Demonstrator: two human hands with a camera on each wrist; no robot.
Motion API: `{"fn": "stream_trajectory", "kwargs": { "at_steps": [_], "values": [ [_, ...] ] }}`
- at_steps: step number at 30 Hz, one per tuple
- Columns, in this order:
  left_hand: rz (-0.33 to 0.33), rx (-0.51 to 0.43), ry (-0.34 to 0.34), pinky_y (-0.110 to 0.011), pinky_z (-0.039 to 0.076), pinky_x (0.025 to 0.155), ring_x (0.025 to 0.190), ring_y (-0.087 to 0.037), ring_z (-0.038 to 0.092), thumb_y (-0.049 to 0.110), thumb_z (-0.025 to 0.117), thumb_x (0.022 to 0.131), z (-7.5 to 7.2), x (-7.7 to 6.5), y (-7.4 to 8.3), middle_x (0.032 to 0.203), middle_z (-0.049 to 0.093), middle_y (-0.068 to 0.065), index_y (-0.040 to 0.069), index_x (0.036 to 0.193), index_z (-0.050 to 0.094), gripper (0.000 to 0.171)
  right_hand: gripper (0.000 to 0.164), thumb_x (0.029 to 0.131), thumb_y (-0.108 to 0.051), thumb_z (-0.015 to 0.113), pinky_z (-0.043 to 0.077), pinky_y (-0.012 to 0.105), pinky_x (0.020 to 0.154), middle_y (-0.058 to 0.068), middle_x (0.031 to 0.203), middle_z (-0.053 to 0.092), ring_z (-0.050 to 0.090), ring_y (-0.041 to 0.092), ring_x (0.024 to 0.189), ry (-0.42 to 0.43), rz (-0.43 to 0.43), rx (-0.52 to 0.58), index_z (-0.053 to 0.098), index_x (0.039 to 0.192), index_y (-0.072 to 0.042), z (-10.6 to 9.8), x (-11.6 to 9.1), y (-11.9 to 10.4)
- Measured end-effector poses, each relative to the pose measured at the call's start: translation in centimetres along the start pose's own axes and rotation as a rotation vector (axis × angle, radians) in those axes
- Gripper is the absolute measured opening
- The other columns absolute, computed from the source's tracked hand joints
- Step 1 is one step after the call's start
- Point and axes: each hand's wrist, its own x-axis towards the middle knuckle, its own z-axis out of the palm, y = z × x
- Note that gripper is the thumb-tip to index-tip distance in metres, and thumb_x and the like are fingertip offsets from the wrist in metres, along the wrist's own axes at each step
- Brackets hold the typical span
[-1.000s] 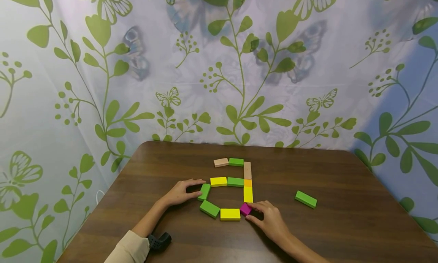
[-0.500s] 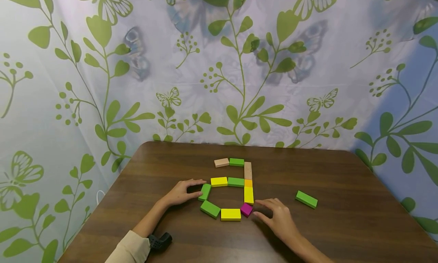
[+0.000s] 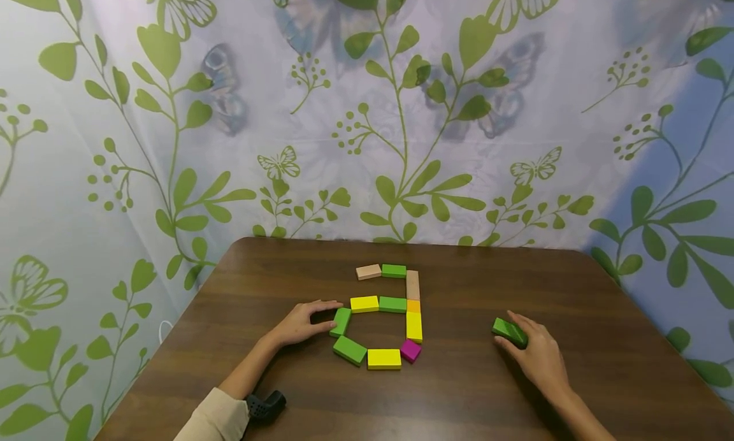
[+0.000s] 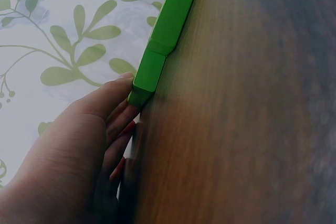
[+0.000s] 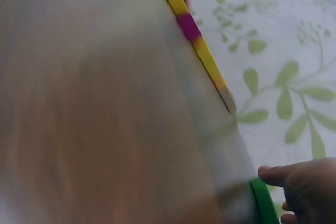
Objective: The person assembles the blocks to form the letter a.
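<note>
My left hand [image 3: 300, 324] rests beside the green block [image 3: 341, 322] on the left of the arrangement, its fingers loosely extended. Its thumb and index finger touch that block, as the left wrist view also shows at the green block's end [image 4: 149, 72]. Off to the right, my right hand [image 3: 539, 348] pinches a separate green block [image 3: 509, 332] between thumb and fingers, low over the table. In the right wrist view this green block [image 5: 264, 203] lies by the thumb. The magenta block [image 3: 410, 350] sits between a lower yellow block [image 3: 384, 359] and an upright yellow block [image 3: 414, 327].
A yellow block [image 3: 364, 304] and green block [image 3: 392, 304] form the loop's top. Above them are a tan block [image 3: 369, 272], a green block [image 3: 394, 271] and an upright tan block [image 3: 413, 285]. The brown table [image 3: 459, 403] meets a leaf-patterned curtain [image 3: 367, 173].
My right hand has let go of the magenta block and moved right to the separate green block, which it now holds. The left hand has stayed in place.
</note>
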Motion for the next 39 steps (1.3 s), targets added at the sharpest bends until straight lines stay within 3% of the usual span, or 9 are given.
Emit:
{"fn": "stream_trajectory", "kwargs": {
  "at_steps": [2, 8, 14, 19, 24, 39],
  "values": [
    [0.006, -0.002, 0.002, -0.052, 0.033, 0.099, 0.124, -0.030, 0.042, 0.039, 0.059, 0.089, -0.1, 0.0, 0.0, 0.132, 0.051, -0.002, 0.018, 0.132, 0.053, 0.048, 0.060, 0.070, -0.019, 0.081, 0.048, 0.045, 0.053, 0.031, 0.109, 0.058, 0.057, 0.046, 0.078, -0.043, 0.033, -0.024, 0.058, 0.120, 0.004, -0.3, -0.1, 0.7],
    [0.031, 0.001, 0.010, -0.056, 0.029, 0.100, 0.124, -0.036, 0.041, 0.035, 0.059, 0.091, 0.0, 0.0, 0.0, 0.132, 0.052, -0.007, 0.015, 0.132, 0.053, 0.047, 0.045, 0.073, -0.009, 0.077, 0.049, 0.053, 0.062, 0.030, 0.104, 0.060, 0.057, 0.046, 0.082, -0.128, 0.060, 0.006, 0.063, 0.114, 0.003, -0.6, -0.4, 0.9],
    [0.029, -0.018, 0.000, -0.052, 0.025, 0.104, 0.124, -0.030, 0.043, 0.036, 0.059, 0.090, -0.1, -0.1, 0.2, 0.132, 0.052, -0.007, 0.013, 0.132, 0.053, 0.048, 0.043, 0.068, -0.007, 0.080, 0.051, 0.051, 0.067, 0.019, 0.098, 0.066, 0.061, 0.037, 0.085, -0.065, -0.051, 0.106, 0.068, 0.108, -0.003, 0.6, -1.1, -1.7],
    [0.018, -0.020, 0.001, -0.053, 0.025, 0.103, 0.125, -0.033, 0.041, 0.035, 0.059, 0.090, -0.2, -0.2, 0.2, 0.132, 0.051, -0.006, 0.015, 0.132, 0.053, 0.047, 0.042, 0.067, -0.015, 0.082, 0.052, 0.040, 0.070, 0.002, 0.099, 0.068, 0.062, 0.021, 0.088, -0.110, -0.115, 0.160, 0.070, 0.107, -0.011, 2.2, -1.6, -5.0],
    [0.010, -0.016, 0.007, -0.056, 0.026, 0.102, 0.126, -0.037, 0.038, 0.036, 0.059, 0.090, -0.1, -0.2, 0.2, 0.133, 0.051, -0.006, 0.016, 0.132, 0.053, 0.047, 0.040, 0.068, -0.019, 0.082, 0.052, 0.034, 0.072, -0.006, 0.099, 0.067, 0.059, 0.011, 0.089, -0.164, -0.132, 0.175, 0.071, 0.106, -0.015, 3.4, -1.8, -7.3],
    [0.001, -0.020, -0.006, -0.055, 0.025, 0.103, 0.127, -0.036, 0.037, 0.037, 0.058, 0.090, -0.1, -0.3, 0.3, 0.133, 0.051, -0.006, 0.015, 0.132, 0.053, 0.048, 0.041, 0.068, -0.020, 0.082, 0.052, 0.034, 0.074, -0.006, 0.100, 0.067, 0.056, 0.010, 0.089, -0.200, -0.104, 0.189, 0.071, 0.107, -0.015, 4.4, -1.7, -8.2]
  ]
}}
